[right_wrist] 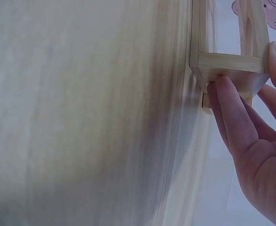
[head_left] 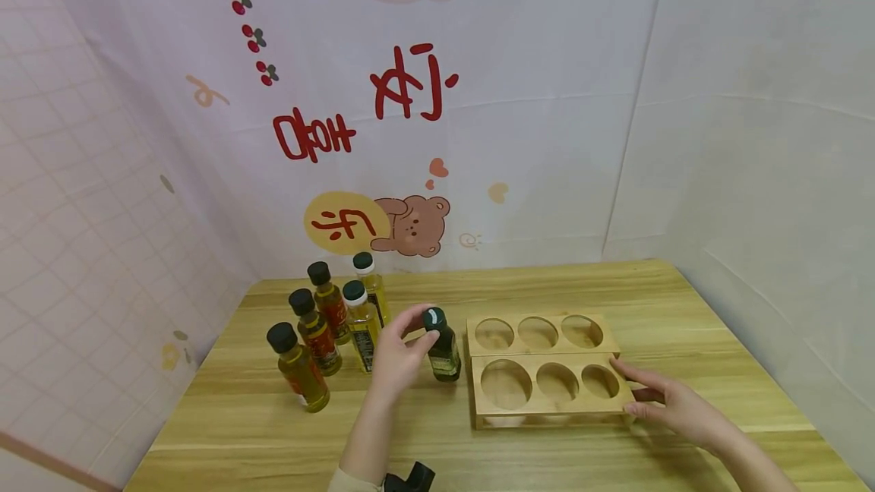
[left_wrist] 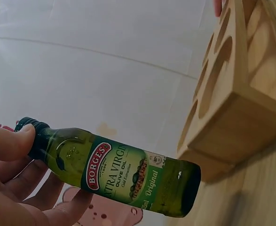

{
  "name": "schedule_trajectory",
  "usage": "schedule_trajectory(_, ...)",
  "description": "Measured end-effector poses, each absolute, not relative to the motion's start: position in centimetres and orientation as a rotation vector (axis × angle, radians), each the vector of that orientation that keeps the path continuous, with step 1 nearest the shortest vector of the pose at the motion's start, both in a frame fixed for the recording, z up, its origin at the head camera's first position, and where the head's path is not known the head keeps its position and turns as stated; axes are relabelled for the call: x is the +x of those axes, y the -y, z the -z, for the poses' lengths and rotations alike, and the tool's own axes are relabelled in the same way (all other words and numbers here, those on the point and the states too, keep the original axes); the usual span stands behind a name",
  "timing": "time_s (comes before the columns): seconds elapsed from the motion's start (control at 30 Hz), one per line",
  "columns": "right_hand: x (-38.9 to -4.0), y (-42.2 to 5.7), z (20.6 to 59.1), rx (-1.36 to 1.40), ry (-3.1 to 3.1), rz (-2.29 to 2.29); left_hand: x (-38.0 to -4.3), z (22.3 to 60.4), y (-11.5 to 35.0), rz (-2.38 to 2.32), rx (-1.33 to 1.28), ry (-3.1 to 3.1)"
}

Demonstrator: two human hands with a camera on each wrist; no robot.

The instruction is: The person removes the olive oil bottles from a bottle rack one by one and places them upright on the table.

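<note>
My left hand (head_left: pixel 399 359) pinches the dark cap of a small green olive oil bottle (head_left: pixel 445 355). The bottle stands upright just left of a two-tier wooden rack (head_left: pixel 547 405). In the left wrist view, the green-labelled olive oil bottle (left_wrist: pixel 123 172) shows, thumb and fingers around its cap. At the rack's right end is my right hand (head_left: pixel 673 407). Seen from the right wrist, straight fingers (right_wrist: pixel 234 110) press against the rack's end panel (right_wrist: pixel 232 70), with the thumb at its top edge. Round holes run along both tiers, three in each, and no bottle sits in them.
Left of my left hand stand three oil bottles with black caps and red labels (head_left: pixel 320 344) in a slanting row. Beside them are two clear bottles of yellow oil (head_left: pixel 362 329) with dark caps. A white printed cloth (head_left: pixel 533 135) hangs behind the wooden table (head_left: pixel 410 446).
</note>
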State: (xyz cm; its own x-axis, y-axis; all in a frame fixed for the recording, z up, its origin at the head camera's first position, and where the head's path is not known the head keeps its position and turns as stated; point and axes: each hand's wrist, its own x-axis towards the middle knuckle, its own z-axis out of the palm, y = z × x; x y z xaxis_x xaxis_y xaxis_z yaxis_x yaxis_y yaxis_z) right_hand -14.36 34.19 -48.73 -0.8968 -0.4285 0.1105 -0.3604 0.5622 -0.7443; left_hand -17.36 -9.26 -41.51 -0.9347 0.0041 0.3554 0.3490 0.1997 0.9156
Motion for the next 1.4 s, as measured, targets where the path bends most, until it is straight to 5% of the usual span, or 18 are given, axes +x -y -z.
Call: schedule_trajectory(1.4, -14.4, -34.1, 48.5, -0.608, -2.631, 1.275, -14.5, 43.3, 18.7, 1.497, 0.044, 2.366)
